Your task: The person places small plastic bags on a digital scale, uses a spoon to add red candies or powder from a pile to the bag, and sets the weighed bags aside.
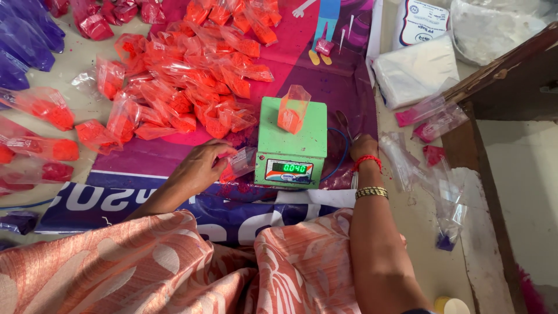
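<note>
Fingers (224,158) of the left hand (200,168) pinched round a small clear packet (239,163) with a bit of orange-red powder in it, right up against the left side of the green scale (290,145). Can't tell what the right hand (362,145) is doing with its fingers, mostly tucked behind the scale's right edge, seemingly on a metal spoon (344,123) poking out toward the far side. Red thread and a beaded bangle (371,192) on that wrist.

Head view only, so all from above. Sitting upright on the scale's top plate: another open packet of orange powder (292,110), display lit green on the near face. Heaped on the far left, a big pile of filled orange packets (186,75), spilling over a purple and pink printed sheet (337,87) spread on the floor. Off to the far-left corner, purple packets (29,35). On the right, a stack of empty clear bags (415,70) plus a few loose ones with pink and purple dust (433,116), beside a dark wooden edge (511,64). Down near the camera, lap in orange patterned cloth (145,267).
</note>
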